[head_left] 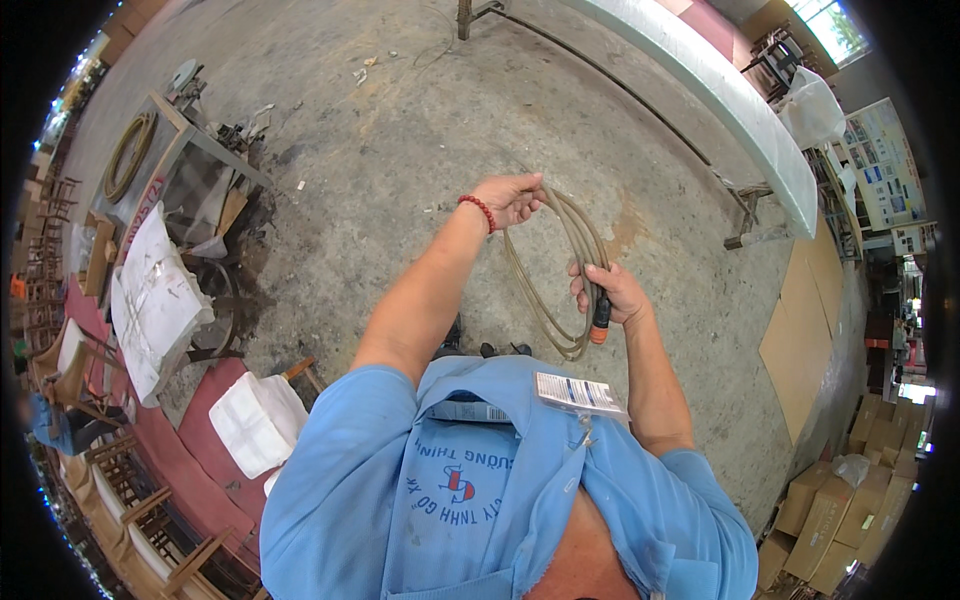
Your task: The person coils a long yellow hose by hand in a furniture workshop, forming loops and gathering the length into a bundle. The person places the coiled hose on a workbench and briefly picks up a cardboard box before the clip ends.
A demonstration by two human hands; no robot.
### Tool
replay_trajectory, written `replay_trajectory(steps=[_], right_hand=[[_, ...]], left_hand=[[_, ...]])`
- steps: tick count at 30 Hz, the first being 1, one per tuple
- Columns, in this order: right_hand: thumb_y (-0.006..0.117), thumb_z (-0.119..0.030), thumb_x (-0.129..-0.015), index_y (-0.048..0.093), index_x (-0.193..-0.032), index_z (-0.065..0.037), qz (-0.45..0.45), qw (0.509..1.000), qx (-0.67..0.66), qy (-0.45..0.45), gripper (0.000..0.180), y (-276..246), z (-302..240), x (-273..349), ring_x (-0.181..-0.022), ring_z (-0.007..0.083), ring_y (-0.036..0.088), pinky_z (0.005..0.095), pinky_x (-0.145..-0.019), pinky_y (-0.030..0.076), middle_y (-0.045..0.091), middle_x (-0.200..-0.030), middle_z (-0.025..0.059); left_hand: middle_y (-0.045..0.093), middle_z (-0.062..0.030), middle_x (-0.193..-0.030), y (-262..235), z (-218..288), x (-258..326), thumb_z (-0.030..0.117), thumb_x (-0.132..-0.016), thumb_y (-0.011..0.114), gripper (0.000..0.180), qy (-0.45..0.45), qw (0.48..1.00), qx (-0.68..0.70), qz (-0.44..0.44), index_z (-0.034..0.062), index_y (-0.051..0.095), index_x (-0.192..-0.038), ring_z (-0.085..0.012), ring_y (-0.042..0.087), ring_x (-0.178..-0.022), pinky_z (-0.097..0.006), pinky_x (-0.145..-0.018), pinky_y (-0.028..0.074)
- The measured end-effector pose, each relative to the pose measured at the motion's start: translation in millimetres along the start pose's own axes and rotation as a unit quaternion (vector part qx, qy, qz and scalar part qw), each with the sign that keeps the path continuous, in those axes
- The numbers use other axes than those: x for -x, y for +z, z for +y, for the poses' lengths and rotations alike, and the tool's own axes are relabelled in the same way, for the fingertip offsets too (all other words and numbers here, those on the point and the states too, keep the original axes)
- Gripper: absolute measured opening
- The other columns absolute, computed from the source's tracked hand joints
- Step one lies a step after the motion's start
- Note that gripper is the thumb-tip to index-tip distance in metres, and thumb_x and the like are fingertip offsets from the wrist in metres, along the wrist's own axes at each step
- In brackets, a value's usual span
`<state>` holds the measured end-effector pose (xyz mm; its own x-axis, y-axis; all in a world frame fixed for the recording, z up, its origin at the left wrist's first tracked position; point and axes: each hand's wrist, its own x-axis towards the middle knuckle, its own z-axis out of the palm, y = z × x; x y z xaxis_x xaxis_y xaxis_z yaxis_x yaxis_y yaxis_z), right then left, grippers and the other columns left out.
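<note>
Between my hands hangs a loosely coiled hose [528, 290], thin and brownish, held over the concrete floor. My left hand [512, 199], with a red bead bracelet at its wrist, pinches the top of the loops between thumb and fingers. Lower and to the right, my right hand [615, 290] wraps round the side of the coil. Against that palm sits the hose's end fitting [600, 318], black with an orange tip pointing down. Part of the grip is hidden behind the loops.
On the left stands a metal-framed bench [180, 165] carrying another coiled hose [130, 157]. White padded pieces [160, 305] and wooden chairs lie near it. A long plastic-covered table [715, 85] crosses the upper right. Flat cardboard [805, 320] and stacked cartons [835, 515] are at right.
</note>
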<state>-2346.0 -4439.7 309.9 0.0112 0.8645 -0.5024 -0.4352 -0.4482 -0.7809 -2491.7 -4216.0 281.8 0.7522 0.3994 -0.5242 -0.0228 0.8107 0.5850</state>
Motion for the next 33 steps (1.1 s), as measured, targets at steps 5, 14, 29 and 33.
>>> replay_trajectory(steps=[5,14,29,33], right_hand=[[0.061,-0.026,-0.087,0.058,-0.1,0.0,-0.015,1.0,0.005,0.002,0.029,-1.0,-2.3,-1.3,-0.054,0.0161,0.061,0.0283,-0.048,0.051,0.064,-0.072,0.0095],[0.062,-0.027,-0.086,0.056,-0.106,0.003,-0.002,1.0,-0.004,0.01,0.037,-2.1,2.1,0.1,-0.061,0.0184,0.062,0.0309,-0.056,0.052,0.065,-0.082,0.0142],[0.064,-0.034,-0.084,0.055,-0.09,-0.002,-0.007,0.998,-0.045,0.052,0.034,-8.9,-2.5,48.1,-0.042,0.0106,0.043,0.0272,-0.041,0.036,0.046,-0.053,0.0012],[0.066,-0.032,-0.082,0.053,-0.085,-0.002,0.044,0.997,-0.056,-0.032,0.033,-32.2,-1.1,127.3,-0.039,0.0105,0.04,0.0272,-0.038,0.034,0.045,-0.052,0.0012]], left_hand=[[0.061,-0.0041,-0.073,7.5,-4.0,-5.1,0.019,-0.09,0.06,0.014,-0.048,0.998,-0.032,-0.005,0.0053,0.058,-0.086,-0.0099,0.058,-0.058,-0.02,-0.048,0.047],[0.061,-0.0029,-0.076,23.0,-25.6,1.9,0.016,-0.088,0.062,0.012,-0.026,0.996,-0.071,-0.041,0.0053,0.057,-0.091,-0.0094,0.06,-0.061,-0.021,-0.052,0.051],[0.055,-0.0029,-0.078,-5.7,-19.4,-44.8,0.041,-0.09,0.055,0.033,-0.031,0.998,0.046,-0.025,0.0085,0.059,-0.089,-0.0155,0.049,-0.068,-0.028,-0.06,0.04],[0.058,-0.0132,-0.091,0.2,3.6,-96.4,0.039,-0.093,0.045,0.04,0.029,0.988,0.152,-0.004,0.0009,0.056,-0.096,-0.0239,0.05,-0.08,-0.034,-0.071,0.042]])
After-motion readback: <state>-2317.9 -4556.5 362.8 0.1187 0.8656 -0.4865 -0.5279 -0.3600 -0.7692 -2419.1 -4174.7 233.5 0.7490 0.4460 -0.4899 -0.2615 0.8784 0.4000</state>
